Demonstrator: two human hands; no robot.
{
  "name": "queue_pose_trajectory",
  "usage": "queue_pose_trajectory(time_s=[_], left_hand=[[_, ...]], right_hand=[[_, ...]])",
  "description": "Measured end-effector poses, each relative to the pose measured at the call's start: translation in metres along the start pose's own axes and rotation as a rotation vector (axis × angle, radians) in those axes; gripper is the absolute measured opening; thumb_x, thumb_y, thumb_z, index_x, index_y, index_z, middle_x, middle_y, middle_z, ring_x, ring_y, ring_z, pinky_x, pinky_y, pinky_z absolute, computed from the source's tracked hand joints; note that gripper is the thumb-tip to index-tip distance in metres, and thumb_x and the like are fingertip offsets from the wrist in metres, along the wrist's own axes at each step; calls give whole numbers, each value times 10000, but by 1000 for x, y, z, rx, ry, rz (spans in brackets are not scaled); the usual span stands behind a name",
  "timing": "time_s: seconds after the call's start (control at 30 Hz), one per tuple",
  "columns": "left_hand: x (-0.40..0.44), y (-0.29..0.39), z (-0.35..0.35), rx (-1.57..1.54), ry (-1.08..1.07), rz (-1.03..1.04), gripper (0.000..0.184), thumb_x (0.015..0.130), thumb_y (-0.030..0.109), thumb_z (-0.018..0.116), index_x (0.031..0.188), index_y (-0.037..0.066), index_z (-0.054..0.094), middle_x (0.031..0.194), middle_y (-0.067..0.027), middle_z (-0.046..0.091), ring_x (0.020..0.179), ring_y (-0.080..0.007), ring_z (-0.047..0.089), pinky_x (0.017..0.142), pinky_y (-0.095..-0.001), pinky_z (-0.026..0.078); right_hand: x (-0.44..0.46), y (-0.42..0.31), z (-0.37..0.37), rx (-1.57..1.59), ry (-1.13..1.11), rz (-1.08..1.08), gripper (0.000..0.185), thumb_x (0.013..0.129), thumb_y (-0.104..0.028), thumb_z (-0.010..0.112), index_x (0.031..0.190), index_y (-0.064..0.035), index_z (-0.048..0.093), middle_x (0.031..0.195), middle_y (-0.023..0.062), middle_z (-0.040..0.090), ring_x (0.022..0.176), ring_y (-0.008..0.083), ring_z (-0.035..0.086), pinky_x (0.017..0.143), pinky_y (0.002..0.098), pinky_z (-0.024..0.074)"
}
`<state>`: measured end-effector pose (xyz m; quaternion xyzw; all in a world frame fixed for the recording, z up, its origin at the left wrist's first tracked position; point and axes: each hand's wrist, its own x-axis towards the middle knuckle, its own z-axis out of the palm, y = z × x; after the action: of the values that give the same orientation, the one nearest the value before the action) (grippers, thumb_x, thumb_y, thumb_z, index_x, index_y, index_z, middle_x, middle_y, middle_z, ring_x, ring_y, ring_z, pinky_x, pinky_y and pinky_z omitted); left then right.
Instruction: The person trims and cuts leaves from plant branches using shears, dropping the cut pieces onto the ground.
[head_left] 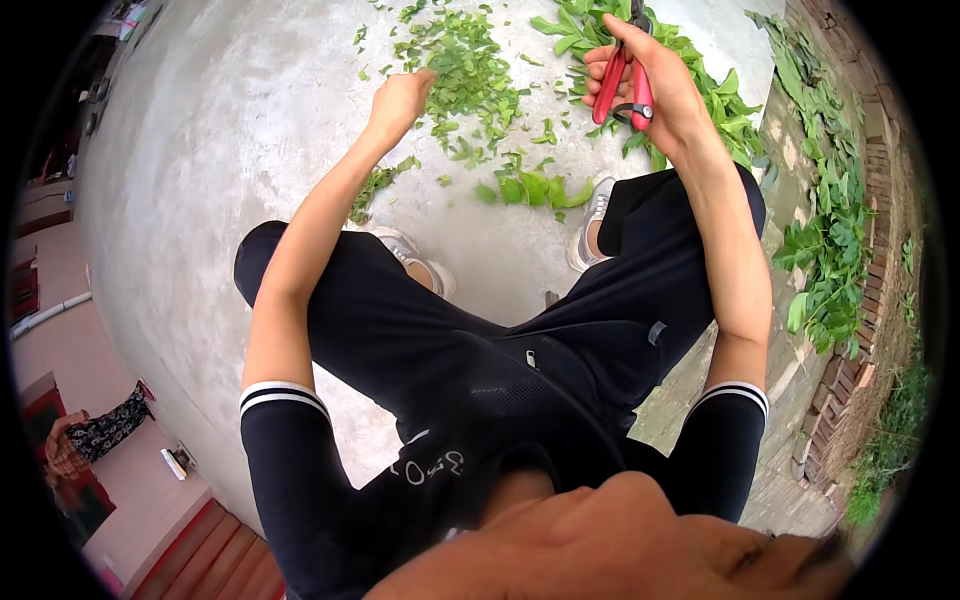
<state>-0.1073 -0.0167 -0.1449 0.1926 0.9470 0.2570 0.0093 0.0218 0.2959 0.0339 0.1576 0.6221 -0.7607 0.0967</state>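
My right hand (668, 88) is wrapped round the red-handled pruning shears (642, 92), whose dark blades point away from me at the top of the view. Behind and beside that hand lies a heap of leafy green branches (735, 110). My left hand (402, 100) has its fingers closed at the edge of a scatter of cut green leaf pieces (465, 65). Whatever those fingers hold, if anything, is hidden. Between my feet and the scatter rests a larger leafy piece (540, 190) on the concrete floor (230, 110).
My knees and shoes (412, 258) frame the near floor. To the right, more leafy branches (825, 240) lie along a row of stacked bricks (845, 390). At far left, a person (100, 430) is by a doorway in a pink wall (60, 340), near reddish steps (215, 555).
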Motion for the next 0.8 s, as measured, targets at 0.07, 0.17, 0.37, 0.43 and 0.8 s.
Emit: queue_pose_trajectory(time_s=[0.07, 0.17, 0.37, 0.43, 0.8], left_hand=[[-12, 0, 38, -111, -149, -181, 237, 952, 229, 598, 1037, 44, 718, 807, -217, 699, 746, -356, 701, 715, -459, 536], [-15, -26, 125, -47, 67, -173, 417, 830, 154, 748, 1237, 120, 664, 1255, -196, 660, 1184, -406, 607, 964, -580, 446], [-120, -11, 273, 336, -450, -357, 493, 836, 132, 663, 1322, 211, 628, 1523, -115, 481, 1420, -496, 356, 1054, -768, 234], [-148, -19, 295, 392, -472, -470, 329, 902, 155, 611, 1226, 173, 665, 1471, -91, 524, 1339, -441, 477, 1030, -730, 288], [-44, -28, 105, -138, -307, 130, 175, 820, -8, 686, 989, 34, 699, 848, -231, 686, 804, -426, 674, 686, -430, 530]], right_hand=[[-6, 0, -14, 19, 28, -9, 518, 955, -474, 642, 1022, 40, 641, 803, 73, 663, 711, 186, 684, 732, 329, 604], [-17, 1, -29, 57, 40, 36, 511, 953, -459, 644, 1012, 48, 641, 807, 80, 663, 715, 193, 684, 729, 329, 601], [-34, 3, -56, 151, 74, 100, 438, 930, -426, 681, 909, 9, 643, 754, 60, 636, 690, 177, 655, 696, 333, 592], [-39, 1, -63, 137, 83, 110, 468, 953, -433, 646, 984, 34, 646, 801, 68, 652, 730, 177, 668, 729, 318, 581], [-37, 16, -52, -91, -26, 175, 436, 940, -470, 668, 904, -37, 630, 755, 26, 601, 699, 133, 613, 692, 280, 542]])
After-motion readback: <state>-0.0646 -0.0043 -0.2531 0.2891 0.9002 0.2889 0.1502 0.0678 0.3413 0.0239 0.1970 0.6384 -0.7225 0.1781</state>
